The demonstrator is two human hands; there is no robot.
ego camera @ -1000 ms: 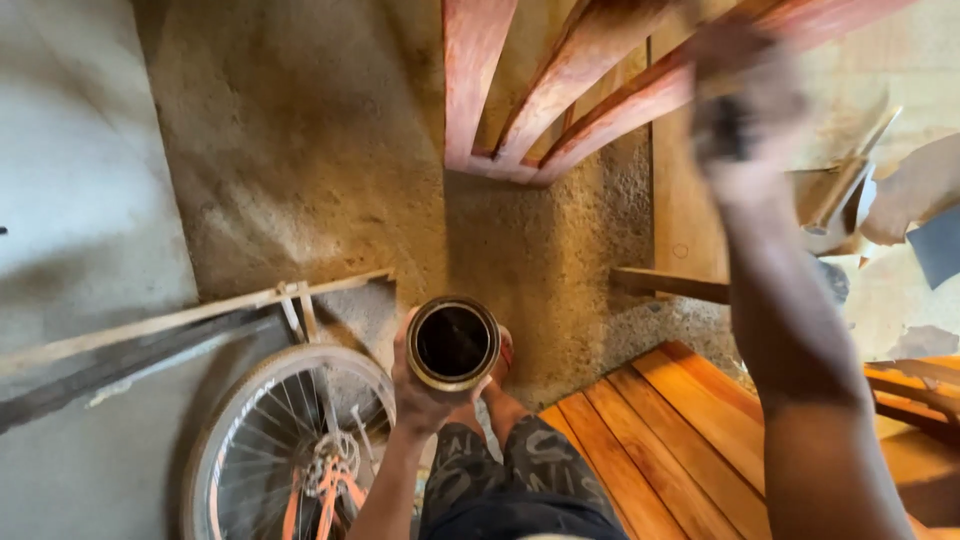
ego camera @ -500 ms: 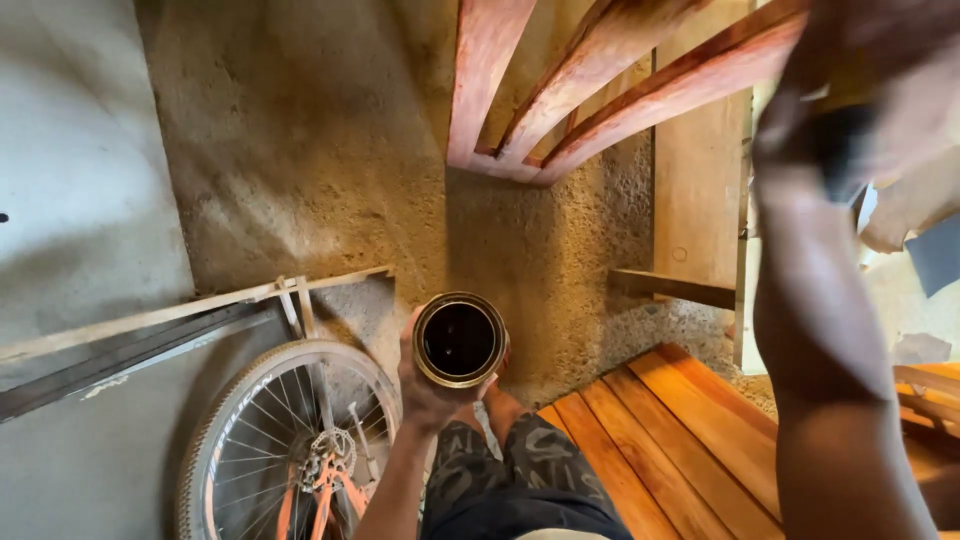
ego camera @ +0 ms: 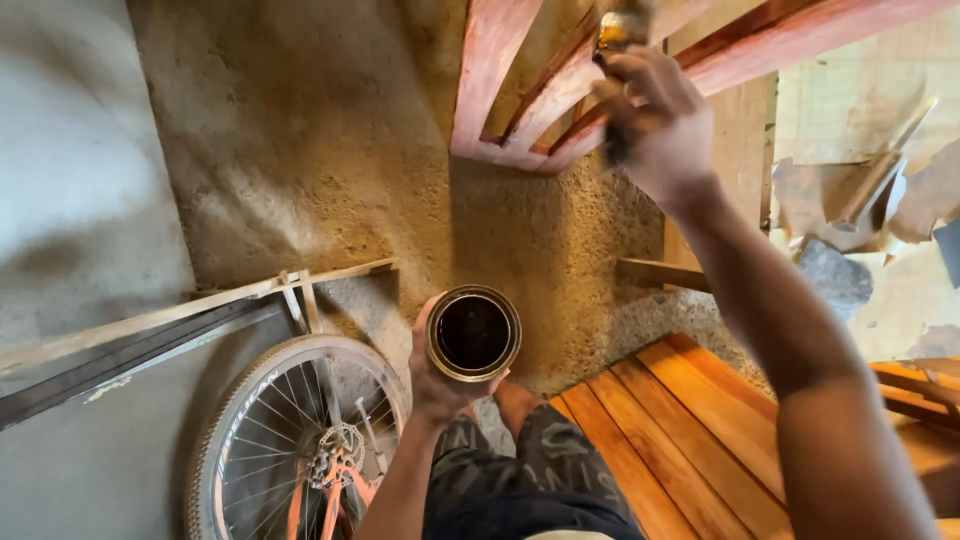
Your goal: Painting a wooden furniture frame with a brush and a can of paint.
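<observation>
Reddish stained wooden slats [ego camera: 500, 80] fan out at the far side, above a rough sandy concrete wall [ego camera: 330, 170]. Raised to them, the right hand [ego camera: 655, 125] is closed around a paintbrush [ego camera: 618, 60], its bristle end against a slat. Nearer and lower, the left hand [ego camera: 440, 375] grips an open round tin [ego camera: 473, 333] of dark liquid, held upright over the person's patterned shorts [ego camera: 530, 470]. A bicycle wheel [ego camera: 300, 440] stands at the near left; orange-stained planks [ego camera: 670, 430] lie at the near right.

Right hand [ego camera: 660, 130] with brush [ego camera: 618, 60] now back left, onto the reddish slats [ego camera: 560, 90].
</observation>
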